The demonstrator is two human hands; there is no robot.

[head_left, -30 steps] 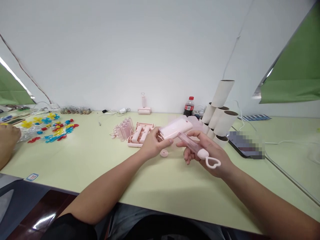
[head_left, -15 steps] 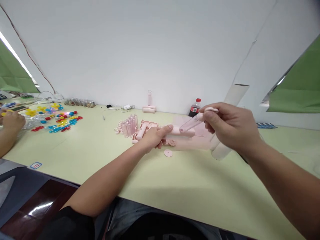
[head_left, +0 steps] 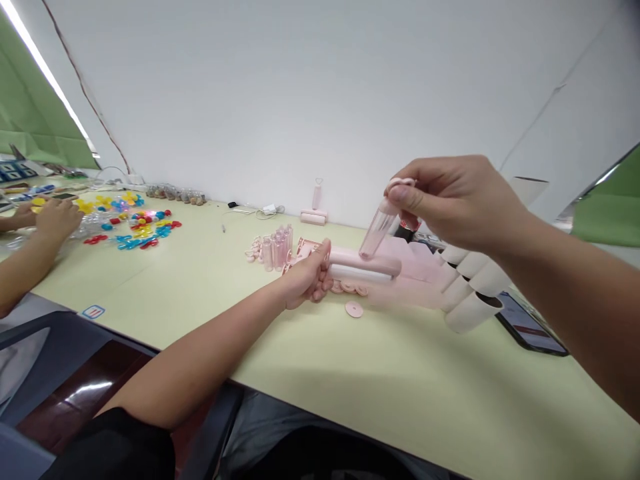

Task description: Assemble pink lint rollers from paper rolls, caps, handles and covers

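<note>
My left hand (head_left: 309,275) is closed around the left end of a pink roller (head_left: 367,261) with a white underside. In my right hand (head_left: 440,197) is a clear pink handle (head_left: 377,230), pinched by its pale cap and tilted, its lower end at the roller's top. Whether the two parts are joined cannot be told. Pink frames (head_left: 307,248) lie just beyond my left hand. Beside them stand several clear pink tubes (head_left: 278,248). A round pink disc (head_left: 354,309) lies flat in front of the roller, near several pink rings (head_left: 349,288).
White cardboard tubes (head_left: 473,312) lie at right, near a phone (head_left: 533,327). A finished pink roller (head_left: 314,217) stands by the wall. A dark bottle (head_left: 405,230) is partly hidden behind my right hand. At left, another person's hand (head_left: 57,217) is by colourful plastic pieces (head_left: 143,233).
My right hand has risen and the clear handle is now steeper. The view has shifted, showing more white tubes and the phone. The other person's hands have moved at the yellow pieces.
</note>
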